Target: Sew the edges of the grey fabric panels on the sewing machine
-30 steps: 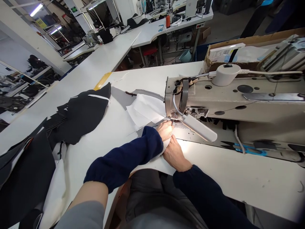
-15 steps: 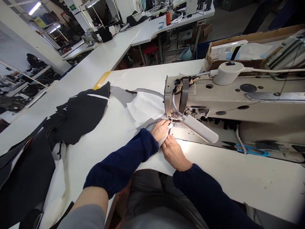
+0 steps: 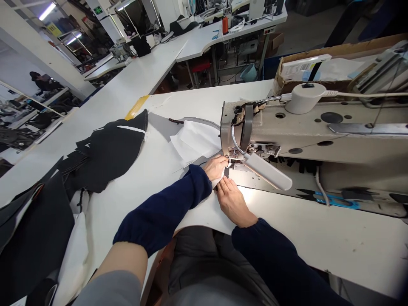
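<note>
My left hand point(image 3: 216, 167) is closed on a white fabric piece point(image 3: 218, 180), its fingertips right beside the presser foot point(image 3: 232, 162) of the sewing machine point(image 3: 302, 127). Just nearer to me, my right hand point(image 3: 232, 199) grips the edge of the same fabric, fingers together and thumb mostly hidden. A small dark strip point(image 3: 226, 171) shows between the hands at the needle plate. Behind my left hand, more white cloth point(image 3: 196, 140) lies over grey fabric point(image 3: 161, 125) on the table. The needle tip is too small to make out.
A lamp point(image 3: 268, 172) hangs low at the machine's head. Blue-handled scissors point(image 3: 338, 200) lie under its arm. Dark cut pieces point(image 3: 111, 153) are stacked at left, with more dark cloth point(image 3: 38, 238) nearer. A cardboard box point(image 3: 280, 72) stands behind the machine.
My left hand and forearm have shifted slightly, and more of the dark strip shows between my hands. My right hand stays almost in place. A distant person at far left has moved.
</note>
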The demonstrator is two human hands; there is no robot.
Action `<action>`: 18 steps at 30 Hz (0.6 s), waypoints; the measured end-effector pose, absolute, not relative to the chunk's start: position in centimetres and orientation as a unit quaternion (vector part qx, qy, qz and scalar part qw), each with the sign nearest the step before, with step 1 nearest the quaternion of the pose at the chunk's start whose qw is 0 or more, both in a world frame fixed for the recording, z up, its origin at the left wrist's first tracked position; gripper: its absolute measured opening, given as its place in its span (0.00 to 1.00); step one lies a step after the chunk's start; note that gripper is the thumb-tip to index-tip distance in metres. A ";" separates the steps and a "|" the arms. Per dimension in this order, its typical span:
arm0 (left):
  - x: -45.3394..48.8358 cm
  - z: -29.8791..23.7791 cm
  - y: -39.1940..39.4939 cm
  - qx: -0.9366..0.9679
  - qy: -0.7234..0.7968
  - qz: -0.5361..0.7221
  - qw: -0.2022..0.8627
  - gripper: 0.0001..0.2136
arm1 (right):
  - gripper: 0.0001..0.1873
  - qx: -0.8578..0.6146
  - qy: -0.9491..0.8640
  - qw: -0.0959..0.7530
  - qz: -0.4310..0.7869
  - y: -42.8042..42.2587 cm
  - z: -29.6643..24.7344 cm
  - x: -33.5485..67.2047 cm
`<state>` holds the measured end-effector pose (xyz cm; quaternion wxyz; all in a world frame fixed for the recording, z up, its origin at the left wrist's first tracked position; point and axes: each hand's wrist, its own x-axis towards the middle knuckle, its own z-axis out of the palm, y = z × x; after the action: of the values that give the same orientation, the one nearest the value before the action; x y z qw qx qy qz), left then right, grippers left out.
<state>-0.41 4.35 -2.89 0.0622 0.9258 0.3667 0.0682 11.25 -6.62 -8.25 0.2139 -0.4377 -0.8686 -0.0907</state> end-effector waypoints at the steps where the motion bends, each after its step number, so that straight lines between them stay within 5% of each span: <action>1: -0.4 -3.0 4.4 0.925 0.370 0.066 0.059 0.13 | 0.18 -0.441 -0.868 0.212 -0.087 -6.6 -8.3 11.3; 18: -0.6 -3.5 4.6 0.902 0.421 0.096 0.019 0.12 | 0.17 -0.411 -0.882 0.217 -0.077 -6.5 -6.9 11.8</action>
<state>-0.57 4.59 -3.51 0.0192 0.9016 0.4213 0.0960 11.83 -6.54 -6.87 0.2166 -0.4107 -0.8823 -0.0770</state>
